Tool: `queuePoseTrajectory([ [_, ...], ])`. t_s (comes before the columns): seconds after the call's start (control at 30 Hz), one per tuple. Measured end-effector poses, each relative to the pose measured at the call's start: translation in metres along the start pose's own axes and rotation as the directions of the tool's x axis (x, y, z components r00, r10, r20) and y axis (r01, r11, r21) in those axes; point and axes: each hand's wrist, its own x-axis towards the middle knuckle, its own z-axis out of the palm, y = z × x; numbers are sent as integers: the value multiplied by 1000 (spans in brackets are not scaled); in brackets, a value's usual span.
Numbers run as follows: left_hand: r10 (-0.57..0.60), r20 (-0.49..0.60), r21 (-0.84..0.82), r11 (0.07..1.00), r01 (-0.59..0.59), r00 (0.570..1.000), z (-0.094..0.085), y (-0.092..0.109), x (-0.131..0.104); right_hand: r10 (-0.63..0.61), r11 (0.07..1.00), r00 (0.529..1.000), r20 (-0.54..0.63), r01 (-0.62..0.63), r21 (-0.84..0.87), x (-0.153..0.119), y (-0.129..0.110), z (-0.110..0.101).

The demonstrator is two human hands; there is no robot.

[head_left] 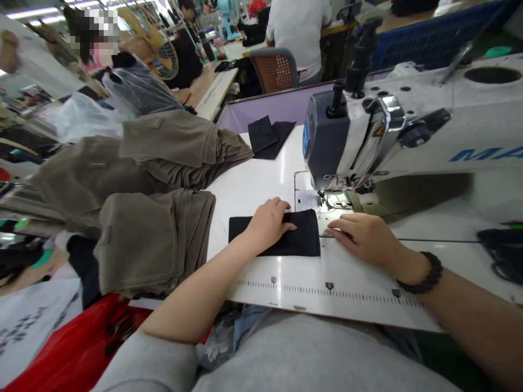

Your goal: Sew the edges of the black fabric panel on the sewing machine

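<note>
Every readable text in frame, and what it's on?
"MA": blue, on the sewing machine, cut off by the frame edge.
"0": ruler along the table edge.
"10": same ruler, both sides, blurry.
White sheet, blue label on machine head: unreadable.

the left hand [267, 224] hides part of the black cloth [304, 234]; picture's edge crops the sewing machine [433, 149].

The single camera sits on the person's head and looks forward and down, over the grey shirt [318, 354] at the bottom edge. The left hand [267, 226] and right hand [368, 238] lie around mid-frame, at close range. The sewing machine [429, 155] looms near at upper right; past the white table [253, 196], the wide view reaches deep into the workroom.
</note>
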Motion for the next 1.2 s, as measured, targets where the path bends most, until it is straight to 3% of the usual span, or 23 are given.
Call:
queuePoseTrajectory([
  [0.1, 36, 107, -121, 992, -23, 994, 0, -2, 4, 98, 987, 995, -10, -96, 132, 4, -5, -2],
  [0.3, 104, 126, -292, 954, -64, 987, -12, 18, -6, 169, 896, 985, 39, -170, 411, 9, -15, -3],
  [0.47, 182, 159, -512, 855, -77, 970, -20, 32, 1, 185, 827, 979, 84, -202, 525, 7, -18, -6],
  [0.63, 194, 189, -666, 746, -20, 963, -19, 31, 4, 227, 764, 972, 68, -221, 606, 7, -20, -8],
  [0.77, 181, 239, -660, 751, 23, 954, -24, 21, 1, 242, 763, 970, 36, -213, 610, 5, -19, -9],
  [1.0, 50, 316, -581, 800, 151, 947, -33, -2, -9, 329, 736, 942, 64, -298, 608, 5, -15, -12],
  [1.2, 23, 276, -535, 834, 134, 961, -38, -5, -13, 340, 734, 937, 79, -317, 601, 5, -7, -9],
])
